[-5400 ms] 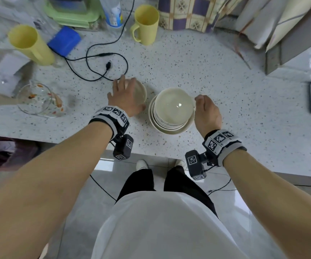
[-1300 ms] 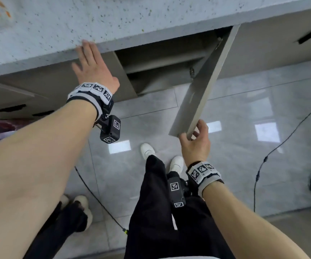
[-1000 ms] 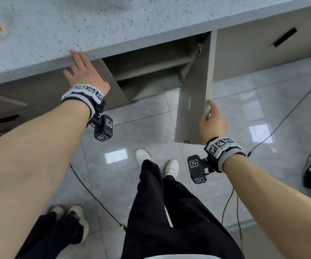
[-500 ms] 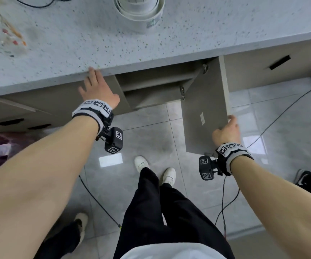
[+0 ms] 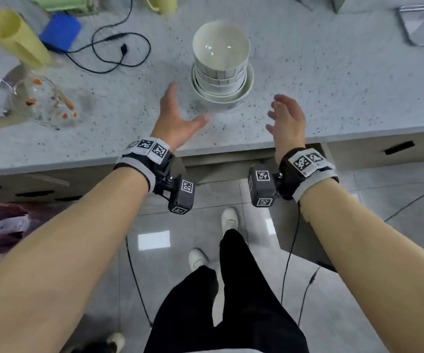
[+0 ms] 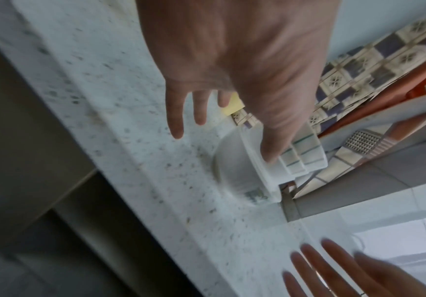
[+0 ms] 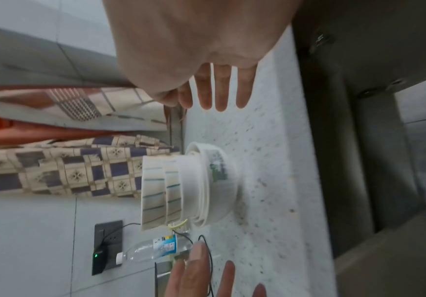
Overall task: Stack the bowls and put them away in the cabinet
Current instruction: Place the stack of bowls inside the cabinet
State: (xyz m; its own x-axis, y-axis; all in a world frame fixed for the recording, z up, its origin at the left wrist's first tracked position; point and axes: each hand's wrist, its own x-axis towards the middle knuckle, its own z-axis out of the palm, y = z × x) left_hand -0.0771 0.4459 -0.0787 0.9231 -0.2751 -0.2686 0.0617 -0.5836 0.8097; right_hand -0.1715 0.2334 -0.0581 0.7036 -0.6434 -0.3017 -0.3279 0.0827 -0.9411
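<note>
A stack of several white bowls stands on the speckled counter, the widest at the bottom and two green-lined ones on top. My left hand hovers open over the counter, just near-left of the stack, thumb towards it. My right hand hovers open near-right of the stack, fingers spread. Neither hand touches the bowls. Below the counter edge, between my wrists, the cabinet opening shows dark. Its door is mostly hidden behind my right wrist.
Two yellow cups, a blue box, a black cable and a patterned glass bowl lie left of the stack. A metal tray sits far right. A water bottle stands behind. Cables run over the floor.
My left hand has left the cabinet front and my right hand has let go of the opened door. Both have risen over the counter towards the stack, and my view has lifted.
</note>
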